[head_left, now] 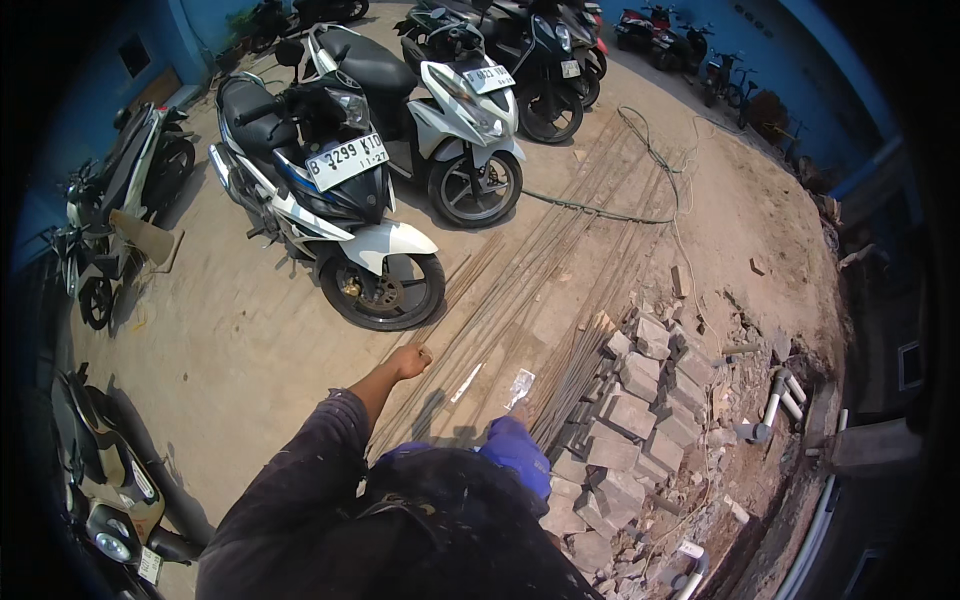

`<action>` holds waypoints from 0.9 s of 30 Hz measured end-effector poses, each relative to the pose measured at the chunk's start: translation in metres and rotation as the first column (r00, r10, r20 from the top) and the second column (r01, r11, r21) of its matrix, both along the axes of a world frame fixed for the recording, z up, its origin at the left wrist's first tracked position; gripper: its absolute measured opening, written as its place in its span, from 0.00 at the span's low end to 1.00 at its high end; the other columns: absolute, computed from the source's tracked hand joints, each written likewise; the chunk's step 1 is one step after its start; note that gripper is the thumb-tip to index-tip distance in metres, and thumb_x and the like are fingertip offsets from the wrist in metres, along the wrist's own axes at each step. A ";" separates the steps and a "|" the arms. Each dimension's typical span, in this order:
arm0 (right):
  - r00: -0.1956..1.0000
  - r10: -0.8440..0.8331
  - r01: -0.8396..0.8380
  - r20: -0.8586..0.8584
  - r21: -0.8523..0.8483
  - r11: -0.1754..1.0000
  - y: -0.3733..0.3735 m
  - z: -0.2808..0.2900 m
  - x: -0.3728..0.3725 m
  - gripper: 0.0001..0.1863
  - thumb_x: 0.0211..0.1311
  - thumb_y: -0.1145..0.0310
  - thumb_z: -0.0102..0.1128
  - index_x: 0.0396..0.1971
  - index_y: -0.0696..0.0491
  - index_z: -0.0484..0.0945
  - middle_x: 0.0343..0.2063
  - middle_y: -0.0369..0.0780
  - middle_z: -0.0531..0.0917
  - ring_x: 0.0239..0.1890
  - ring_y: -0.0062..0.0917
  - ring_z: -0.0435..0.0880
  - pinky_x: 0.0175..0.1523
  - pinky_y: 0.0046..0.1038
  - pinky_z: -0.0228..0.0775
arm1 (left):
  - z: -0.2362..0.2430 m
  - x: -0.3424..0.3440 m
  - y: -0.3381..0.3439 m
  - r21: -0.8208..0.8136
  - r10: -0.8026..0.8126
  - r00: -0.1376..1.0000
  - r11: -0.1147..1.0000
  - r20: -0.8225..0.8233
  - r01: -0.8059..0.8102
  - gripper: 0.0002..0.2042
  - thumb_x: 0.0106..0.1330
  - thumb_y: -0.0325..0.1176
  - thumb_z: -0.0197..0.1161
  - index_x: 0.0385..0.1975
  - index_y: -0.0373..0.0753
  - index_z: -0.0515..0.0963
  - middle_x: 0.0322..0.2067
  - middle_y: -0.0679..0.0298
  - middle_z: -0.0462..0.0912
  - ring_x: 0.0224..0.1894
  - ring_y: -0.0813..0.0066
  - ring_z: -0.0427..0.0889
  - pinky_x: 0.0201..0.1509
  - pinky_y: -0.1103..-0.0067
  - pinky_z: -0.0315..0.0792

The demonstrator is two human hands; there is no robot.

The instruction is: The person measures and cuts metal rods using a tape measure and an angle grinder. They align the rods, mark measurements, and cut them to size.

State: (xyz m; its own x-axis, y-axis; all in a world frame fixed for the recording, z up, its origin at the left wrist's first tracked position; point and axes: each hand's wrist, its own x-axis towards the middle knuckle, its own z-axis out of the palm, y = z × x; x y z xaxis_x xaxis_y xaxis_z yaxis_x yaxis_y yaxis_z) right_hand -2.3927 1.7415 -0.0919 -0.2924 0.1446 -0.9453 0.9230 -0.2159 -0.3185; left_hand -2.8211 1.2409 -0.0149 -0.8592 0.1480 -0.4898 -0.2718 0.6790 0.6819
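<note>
My left hand (pixel 409 360) is stretched forward in a closed fist at the left edge of a bundle of long thin steel rods (pixel 540 270). The rods lie on the sandy ground and run away to the upper right. I cannot tell whether the fist clasps a rod. Only a few fingertips of my right hand (pixel 522 411) show, past a blue sleeve (pixel 517 455), low over the near ends of the rods. A white scrap (pixel 520 384) lies just ahead of them. My dark clothing hides what the right hand holds.
A white and black scooter (pixel 330 200) is parked just ahead on the left, with more motorcycles (pixel 470 110) behind it and another (pixel 105 480) at my lower left. Stacked paving blocks (pixel 630 400), rubble and white pipes (pixel 785 395) lie to the right. A cable (pixel 620 212) crosses the ground.
</note>
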 end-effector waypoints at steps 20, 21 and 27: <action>0.619 0.718 -0.597 -0.320 0.402 0.694 0.121 0.134 -0.851 0.13 0.76 0.58 0.57 0.44 0.54 0.79 0.44 0.42 0.89 0.41 0.27 0.88 0.38 0.28 0.76 | -0.123 -0.071 0.100 0.002 0.517 0.415 0.625 0.749 -0.780 0.08 0.67 0.38 0.63 0.40 0.44 0.83 0.46 0.65 0.85 0.50 0.66 0.83 0.48 0.60 0.77; 0.582 0.769 -0.687 -0.265 0.347 0.639 0.105 0.136 -0.869 0.13 0.76 0.58 0.58 0.44 0.54 0.79 0.44 0.42 0.89 0.41 0.26 0.88 0.39 0.28 0.76 | -0.120 -0.111 0.100 0.010 0.554 0.432 0.607 0.711 -0.795 0.09 0.67 0.38 0.63 0.41 0.43 0.83 0.45 0.64 0.85 0.47 0.66 0.84 0.45 0.62 0.77; 0.303 0.939 -0.861 -0.162 0.375 0.343 0.056 0.130 -0.971 0.12 0.74 0.59 0.58 0.42 0.52 0.80 0.41 0.40 0.89 0.38 0.26 0.88 0.39 0.28 0.74 | -0.062 -0.312 0.122 0.050 0.797 0.558 0.563 0.231 -0.825 0.25 0.65 0.49 0.60 0.49 0.32 0.82 0.49 0.41 0.86 0.56 0.42 0.82 0.59 0.63 0.75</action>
State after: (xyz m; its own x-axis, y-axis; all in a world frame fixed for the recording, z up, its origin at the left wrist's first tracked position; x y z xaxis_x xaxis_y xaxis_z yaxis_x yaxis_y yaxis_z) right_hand -3.3639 1.7970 0.0383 -0.5987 -0.2495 -0.7612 0.3361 0.7843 -0.5214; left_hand -3.1336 1.3628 -0.0770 -0.5571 -0.4948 -0.6670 -0.7734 0.0164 0.6337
